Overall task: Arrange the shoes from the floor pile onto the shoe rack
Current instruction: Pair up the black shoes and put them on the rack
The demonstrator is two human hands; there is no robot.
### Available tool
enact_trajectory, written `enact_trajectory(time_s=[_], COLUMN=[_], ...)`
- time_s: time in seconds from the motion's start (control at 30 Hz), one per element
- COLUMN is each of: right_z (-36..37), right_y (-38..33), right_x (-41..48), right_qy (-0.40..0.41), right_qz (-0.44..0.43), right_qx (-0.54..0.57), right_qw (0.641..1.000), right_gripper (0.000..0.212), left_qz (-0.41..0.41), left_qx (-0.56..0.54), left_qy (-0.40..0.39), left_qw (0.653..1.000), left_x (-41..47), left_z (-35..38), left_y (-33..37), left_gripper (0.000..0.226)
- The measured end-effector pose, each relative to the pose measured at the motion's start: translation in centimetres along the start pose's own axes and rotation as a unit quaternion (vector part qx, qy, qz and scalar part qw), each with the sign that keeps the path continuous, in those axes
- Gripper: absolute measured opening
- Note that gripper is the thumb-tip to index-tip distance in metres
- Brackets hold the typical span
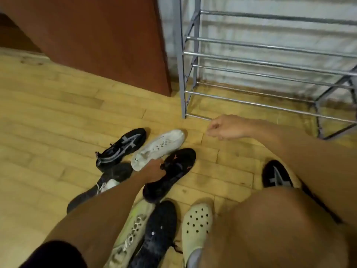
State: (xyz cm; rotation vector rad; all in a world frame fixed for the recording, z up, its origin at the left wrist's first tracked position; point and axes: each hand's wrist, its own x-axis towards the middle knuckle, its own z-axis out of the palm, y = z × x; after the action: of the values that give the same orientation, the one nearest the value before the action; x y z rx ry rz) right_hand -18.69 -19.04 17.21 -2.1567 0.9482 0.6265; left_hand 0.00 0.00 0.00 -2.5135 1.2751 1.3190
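Several shoes lie in a pile on the wooden floor. My left hand (154,170) reaches down onto a black shoe with orange marks (173,175) and grips it near its collar. A white sneaker (160,147) and a black shoe with grey stripes (121,146) lie just beyond it. My right hand (224,128) hovers loosely curled above the floor, holding nothing, near the front left foot of the grey metal shoe rack (251,74). The rack's rails hold no shoes.
Near my knee lie a pale clog with holes (197,223), a black shoe (158,229), a light green sneaker (129,235) and a dark sneaker (108,182). Another black shoe (276,176) sits under my right arm. A brown cabinet (108,35) stands left of the rack.
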Motion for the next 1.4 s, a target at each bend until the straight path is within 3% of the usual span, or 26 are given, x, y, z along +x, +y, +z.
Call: enact_trajectory(time_s=[0.13,0.23,0.33,0.47,0.53,0.7,0.83,1.07,1.2,1.27,1.33,1.4], right_z=[2.8,3.7,3.5,3.3,2.9,2.0,1.5,0.9,0.4,-0.4,-1.2,-1.5], right_y=[0.1,1.2,2.0,1.8,1.7,1.3,0.4,-1.1,-3.0,-3.5,-2.8,-0.8], right_x=[-1.5,-2.3,-3.1,-3.6,-4.1,-6.3,-9.0,-14.9,-18.1,-19.1,-20.1,-21.4], right_qy=[-0.048,-0.076,-0.054,-0.041,-0.028,0.0,0.063,0.156,0.19,0.242,0.342,0.395], right_qz=[0.009,0.014,0.023,0.019,0.015,0.018,-0.002,-0.012,-0.052,-0.095,-0.108,-0.103], right_qx=[-0.021,-0.012,0.01,0.053,0.059,0.041,0.057,0.107,0.276,0.359,0.406,0.465], right_qw=[0.999,0.997,0.998,0.998,0.998,0.999,0.996,0.982,0.941,0.896,0.84,0.785], right_gripper=[0.034,0.032,0.037,0.035,0.036,0.034,0.034,0.045,0.044,0.034,0.015,0.02], left_qz=[-0.094,-0.098,-0.13,-0.157,-0.155,-0.134,-0.071,0.089,0.163,0.202,0.241,0.269], left_qx=[0.038,-0.002,0.004,-0.064,-0.08,-0.141,-0.207,-0.263,-0.238,-0.23,-0.229,-0.2], left_qy=[-0.047,0.02,0.071,-0.047,-0.069,-0.03,0.025,0.126,0.164,0.165,0.167,0.182], left_qw=[0.994,0.995,0.989,0.984,0.982,0.98,0.975,0.952,0.943,0.937,0.928,0.924], left_x=[-2.0,-2.3,-2.2,-1.7,-2.0,-4.4,-8.7,-17.7,-22.5,-24.3,-25.7,-26.6], left_z=[3.1,5.2,5.1,4.1,3.2,-0.1,-3.5,-10.6,-14.0,-14.5,-14.4,-13.9], left_y=[-3.3,-4.0,-3.8,-2.8,-2.4,-0.9,0.9,8.7,15.0,18.3,21.4,24.1], left_gripper=[0.067,0.057,0.056,0.056,0.05,0.025,0.015,0.032,0.031,0.022,0.018,0.028])
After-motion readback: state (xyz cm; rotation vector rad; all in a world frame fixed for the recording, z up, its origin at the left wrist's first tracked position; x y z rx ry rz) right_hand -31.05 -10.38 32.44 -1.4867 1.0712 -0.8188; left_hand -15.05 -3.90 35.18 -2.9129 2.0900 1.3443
